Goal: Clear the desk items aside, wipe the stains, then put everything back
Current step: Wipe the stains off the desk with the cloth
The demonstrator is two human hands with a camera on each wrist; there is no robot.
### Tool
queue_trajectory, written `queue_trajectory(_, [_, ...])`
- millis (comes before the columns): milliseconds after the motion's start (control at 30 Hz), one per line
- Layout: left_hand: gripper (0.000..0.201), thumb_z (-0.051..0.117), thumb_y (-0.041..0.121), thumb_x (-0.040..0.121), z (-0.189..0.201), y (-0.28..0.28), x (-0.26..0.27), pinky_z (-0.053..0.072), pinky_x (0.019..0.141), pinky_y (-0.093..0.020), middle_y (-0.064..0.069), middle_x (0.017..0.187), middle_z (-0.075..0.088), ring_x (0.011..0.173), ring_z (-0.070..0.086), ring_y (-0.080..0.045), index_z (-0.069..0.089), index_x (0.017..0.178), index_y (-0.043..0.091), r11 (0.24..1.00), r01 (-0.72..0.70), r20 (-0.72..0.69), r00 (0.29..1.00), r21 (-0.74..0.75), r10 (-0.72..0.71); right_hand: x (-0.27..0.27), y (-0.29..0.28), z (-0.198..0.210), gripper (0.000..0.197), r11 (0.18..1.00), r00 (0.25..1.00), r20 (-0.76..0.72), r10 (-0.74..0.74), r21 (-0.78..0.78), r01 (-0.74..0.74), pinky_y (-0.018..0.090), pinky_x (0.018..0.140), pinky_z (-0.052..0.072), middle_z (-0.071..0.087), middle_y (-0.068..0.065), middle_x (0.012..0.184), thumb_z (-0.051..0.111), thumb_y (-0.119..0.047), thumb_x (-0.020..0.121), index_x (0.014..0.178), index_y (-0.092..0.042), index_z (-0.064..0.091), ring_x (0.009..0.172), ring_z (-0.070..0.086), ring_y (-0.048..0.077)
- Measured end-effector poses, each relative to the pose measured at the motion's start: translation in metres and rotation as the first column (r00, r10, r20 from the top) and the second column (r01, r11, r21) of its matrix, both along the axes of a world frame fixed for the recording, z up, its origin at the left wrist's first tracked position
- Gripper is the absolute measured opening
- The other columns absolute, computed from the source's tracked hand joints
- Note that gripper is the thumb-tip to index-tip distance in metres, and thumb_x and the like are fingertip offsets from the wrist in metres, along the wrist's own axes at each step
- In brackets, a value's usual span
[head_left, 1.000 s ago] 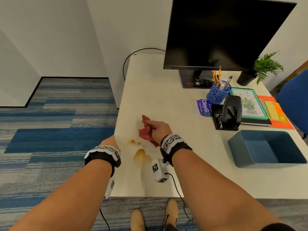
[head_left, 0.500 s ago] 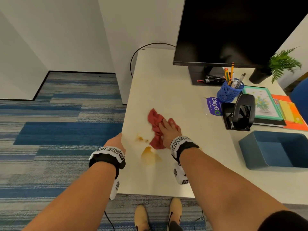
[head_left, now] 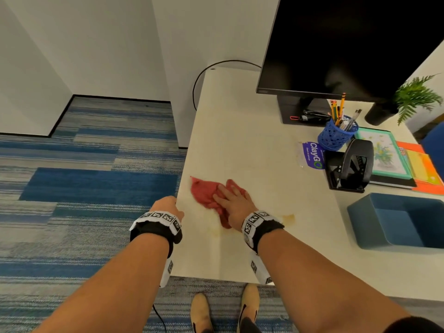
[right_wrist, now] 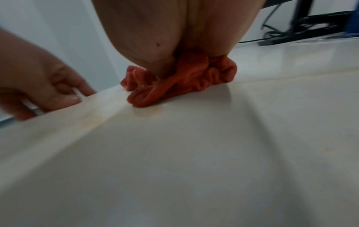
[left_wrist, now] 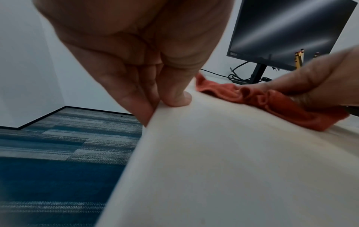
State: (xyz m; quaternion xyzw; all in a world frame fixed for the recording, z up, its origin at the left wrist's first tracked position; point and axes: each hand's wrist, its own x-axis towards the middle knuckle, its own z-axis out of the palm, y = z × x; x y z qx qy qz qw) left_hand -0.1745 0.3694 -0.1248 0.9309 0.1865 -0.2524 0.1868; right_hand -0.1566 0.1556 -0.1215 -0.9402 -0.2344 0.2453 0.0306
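A crumpled red cloth [head_left: 204, 191] lies near the left edge of the cream desk [head_left: 240, 140]. My right hand [head_left: 231, 203] presses flat on it with straight fingers; the right wrist view shows the cloth [right_wrist: 174, 86] bunched under the palm. My left hand [head_left: 167, 205] grips the desk's left edge, thumb [left_wrist: 178, 99] on top and fingers curled below. A yellowish stain [head_left: 288, 218] shows just right of my right wrist. A faint smear [head_left: 216, 230] lies below the cloth.
Along the right side stand a monitor [head_left: 348, 44], a blue pencil cup [head_left: 337, 137], a ClayGo packet [head_left: 312, 155], a black hole punch [head_left: 353, 164], a framed picture [head_left: 382, 152], orange folders [head_left: 422, 169], a potted plant [head_left: 413, 97] and a blue tray [head_left: 396, 219].
My right hand has swept the cloth left toward the desk edge, across the stains there. The dark patches near the edge are now a faint smear. My left hand stays on the edge.
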Motion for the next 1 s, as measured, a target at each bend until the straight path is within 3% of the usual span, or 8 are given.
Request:
queue_trajectory(133, [0.028, 0.061, 0.028, 0.088, -0.001, 0.001, -0.003, 0.044, 0.070, -0.028, -0.005, 0.111, 0.066, 0.098, 0.062, -0.024, 0.061, 0.112, 0.014, 0.999, 0.014, -0.023, 1.000, 0.034, -0.013, 0.021, 0.006, 0.002, 0.057, 0.975, 0.978, -0.040, -0.205, -0.095, 0.200, 0.055, 0.116, 0.000, -0.014, -0.006, 0.160, 0.024, -0.037, 0.100, 0.153, -0.034, 0.004, 0.148, -0.011, 0.031])
queue_trajectory(267, [0.026, 0.062, 0.028, 0.088, -0.002, 0.002, -0.005, 0.043, 0.068, -0.028, -0.005, 0.108, 0.067, 0.089, 0.061, -0.022, 0.063, 0.110, 0.014, 1.000, 0.001, -0.007, 1.000, 0.024, -0.001, 0.007, 0.048, -0.003, 0.060, 0.998, 1.000, 0.017, 0.005, -0.068, -0.004, 0.059, 0.115, 0.003, -0.007, -0.003, 0.161, 0.029, -0.046, 0.098, 0.152, -0.032, 0.009, 0.147, -0.007, 0.035])
queue_trajectory(400, [0.040, 0.064, 0.031, 0.086, -0.004, 0.004, -0.005, 0.050, 0.080, -0.033, -0.006, 0.116, 0.066, 0.104, 0.063, -0.026, 0.060, 0.123, 0.015, 1.000, -0.006, 0.005, 1.000, 0.017, 0.005, -0.018, 0.044, -0.007, 0.058, 0.994, 0.994, -0.001, 0.105, -0.034, -0.105, 0.057, 0.116, 0.002, -0.007, -0.006, 0.161, 0.028, -0.045, 0.099, 0.152, -0.033, 0.010, 0.148, -0.008, 0.031])
queue_trajectory(533, [0.033, 0.062, 0.028, 0.088, -0.002, 0.003, -0.005, 0.047, 0.079, -0.030, -0.005, 0.115, 0.066, 0.104, 0.062, -0.025, 0.062, 0.118, 0.014, 1.000, -0.003, 0.010, 1.000, 0.016, 0.003, -0.004, 0.012, -0.004, 0.064, 0.996, 0.998, -0.006, -0.067, -0.051, 0.067, 0.056, 0.116, 0.002, -0.013, -0.008, 0.160, 0.033, -0.029, 0.097, 0.153, -0.034, 0.003, 0.148, -0.011, 0.029])
queue_trajectory(633, [0.032, 0.061, 0.030, 0.089, 0.000, 0.002, -0.006, 0.045, 0.077, -0.030, -0.005, 0.116, 0.065, 0.105, 0.061, -0.025, 0.060, 0.118, 0.015, 1.000, 0.007, 0.014, 1.000, 0.030, -0.008, 0.008, 0.020, -0.003, 0.066, 0.980, 0.982, -0.010, -0.188, -0.071, 0.187, 0.058, 0.115, 0.001, -0.013, -0.006, 0.160, 0.035, -0.031, 0.096, 0.153, -0.034, 0.002, 0.147, -0.011, 0.032])
queue_trajectory(733, [0.032, 0.061, 0.029, 0.089, 0.000, 0.002, -0.007, 0.045, 0.076, -0.029, -0.005, 0.116, 0.065, 0.105, 0.062, -0.025, 0.061, 0.117, 0.014, 1.000, 0.007, 0.016, 1.000, 0.029, -0.008, -0.002, 0.043, 0.000, 0.065, 0.994, 0.998, 0.013, -0.068, -0.081, 0.068, 0.061, 0.114, 0.001, -0.013, -0.002, 0.161, 0.032, -0.042, 0.096, 0.153, -0.032, 0.003, 0.146, -0.012, 0.036])
queue_trajectory(867, [0.035, 0.063, 0.029, 0.088, 0.000, 0.003, -0.005, 0.048, 0.079, -0.031, -0.006, 0.117, 0.065, 0.105, 0.062, -0.026, 0.060, 0.120, 0.013, 1.000, 0.013, 0.018, 1.000, 0.018, -0.013, -0.020, 0.037, -0.005, 0.061, 0.996, 0.997, -0.002, 0.079, -0.034, -0.079, 0.057, 0.115, -0.002, -0.012, -0.005, 0.161, 0.030, -0.035, 0.098, 0.153, -0.032, 0.005, 0.147, -0.013, 0.030])
queue_trajectory(1000, [0.041, 0.063, 0.030, 0.088, -0.001, 0.005, -0.003, 0.050, 0.085, -0.033, -0.005, 0.121, 0.064, 0.108, 0.061, -0.025, 0.058, 0.125, 0.015, 1.000, 0.007, 0.002, 1.000, 0.021, -0.007, -0.006, 0.013, -0.001, 0.063, 0.992, 0.992, -0.003, -0.128, -0.015, 0.128, 0.056, 0.116, 0.001, -0.010, -0.007, 0.161, 0.034, -0.030, 0.095, 0.153, -0.033, 0.008, 0.148, -0.010, 0.028])
